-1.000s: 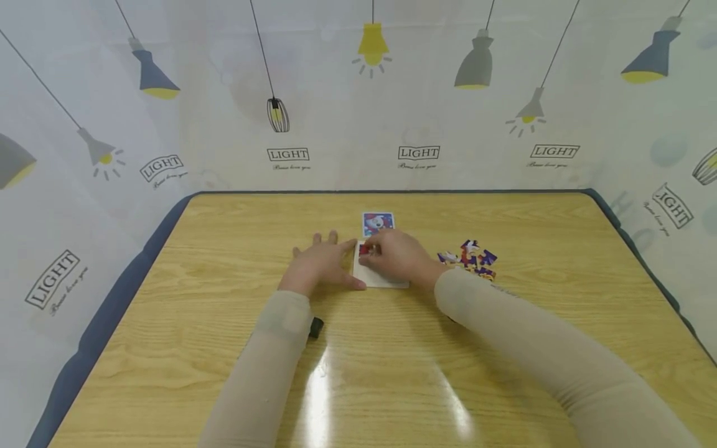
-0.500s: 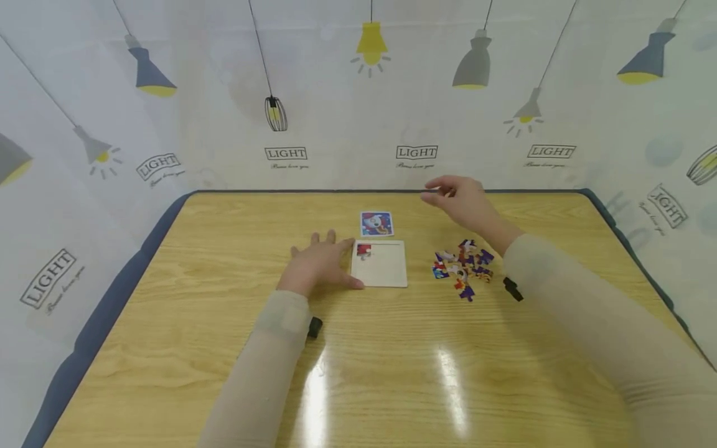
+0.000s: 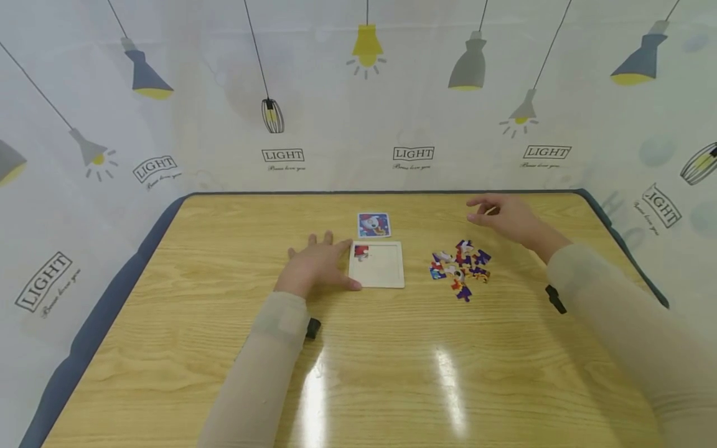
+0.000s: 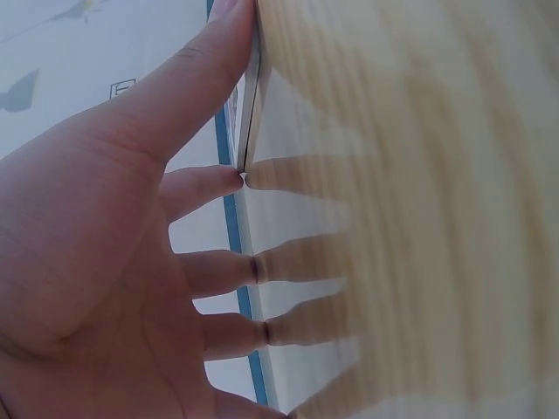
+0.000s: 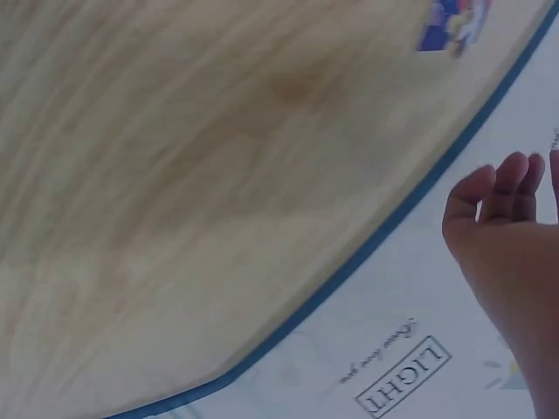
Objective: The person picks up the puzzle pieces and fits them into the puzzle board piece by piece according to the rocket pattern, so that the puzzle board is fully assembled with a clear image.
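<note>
A square, cream puzzle tray (image 3: 378,267) lies flat mid-table, with a red puzzle piece (image 3: 361,251) in its upper-left corner. My left hand (image 3: 315,266) rests on the table with fingers spread; its thumb and index finger touch the tray's left edge. In the left wrist view the left thumb (image 4: 196,74) lies along that edge. Loose puzzle pieces (image 3: 460,269), several of them purple, white and red, form a small heap right of the tray. My right hand (image 3: 512,218) hovers behind and to the right of the heap, fingers loosely bent, nothing held.
A small picture card (image 3: 373,224) with a white cartoon figure lies just behind the tray. The wooden table (image 3: 381,361) has a dark blue edge, and a lamp-print cloth (image 3: 336,137) hangs around it. Black wrist devices (image 3: 554,299) sit under both sleeves.
My right hand has left the red piece in the tray's corner, lifted away and moved right, past the heap. The left hand has stayed at the tray's edge.
</note>
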Tool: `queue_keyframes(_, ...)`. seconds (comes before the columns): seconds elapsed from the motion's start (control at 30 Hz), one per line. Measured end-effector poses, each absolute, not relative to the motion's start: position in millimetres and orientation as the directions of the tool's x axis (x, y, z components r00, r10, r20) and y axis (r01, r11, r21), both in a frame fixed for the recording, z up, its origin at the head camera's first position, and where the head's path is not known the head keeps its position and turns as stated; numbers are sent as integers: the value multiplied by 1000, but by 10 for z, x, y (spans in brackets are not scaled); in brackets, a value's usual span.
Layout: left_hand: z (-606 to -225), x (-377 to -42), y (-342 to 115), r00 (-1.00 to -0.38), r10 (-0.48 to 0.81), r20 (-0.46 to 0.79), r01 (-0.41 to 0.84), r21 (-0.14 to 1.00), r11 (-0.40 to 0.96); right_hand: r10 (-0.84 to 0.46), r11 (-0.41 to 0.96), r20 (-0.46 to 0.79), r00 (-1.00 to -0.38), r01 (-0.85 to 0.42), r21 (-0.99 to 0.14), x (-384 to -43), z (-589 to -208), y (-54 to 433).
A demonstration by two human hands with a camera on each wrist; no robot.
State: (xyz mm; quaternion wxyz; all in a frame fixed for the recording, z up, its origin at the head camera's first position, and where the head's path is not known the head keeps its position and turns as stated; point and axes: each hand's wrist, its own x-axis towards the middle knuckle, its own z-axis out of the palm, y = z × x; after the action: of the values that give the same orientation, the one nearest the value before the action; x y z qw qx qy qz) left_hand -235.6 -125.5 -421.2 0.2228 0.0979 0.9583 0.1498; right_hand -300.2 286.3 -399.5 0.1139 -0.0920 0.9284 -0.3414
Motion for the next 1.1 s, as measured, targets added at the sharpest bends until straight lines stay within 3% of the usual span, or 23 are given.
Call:
queue_keyframes(0.43,-4217,-2325,-1222,-878,253,-406,105,352,930,-397,731,-261,-880,-132,-669,-2962,-4406,3020)
queue_keyframes(0.73,-4183,-2321,-1221,-883,237,-404,102,329,939,-408,728,-285,-867,-121,-675,-2981,-4368,3016)
queue_keyframes(1.1,-4199,-2311,-1232,-880,241,-408,99,339,936,-363,768,-264,-893,-126,-628,-2981,-4427,2949)
